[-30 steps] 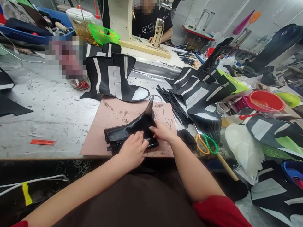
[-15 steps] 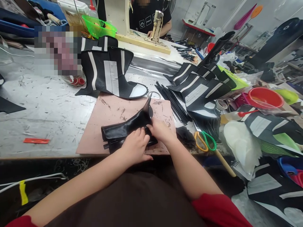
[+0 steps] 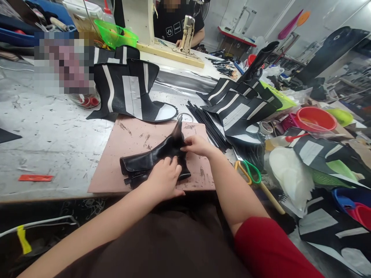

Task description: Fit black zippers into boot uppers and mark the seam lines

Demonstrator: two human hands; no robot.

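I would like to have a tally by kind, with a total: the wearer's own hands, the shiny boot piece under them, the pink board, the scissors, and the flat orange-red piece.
Hands: 2 (left hand, right hand)
Shiny boot piece: 1
Pink board: 1
Scissors: 1
Flat orange-red piece: 1
Total: 6

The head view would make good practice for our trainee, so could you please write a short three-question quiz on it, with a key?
1. Which of the person's hands is nearer the scissors?
2. True or false: the left hand rests on the black boot piece, which lies on the pinkish board.
3. Fill in the blank: one handle loop of the scissors is green and the other is ____.

Key: 1. The right hand; 2. True; 3. Yellow.
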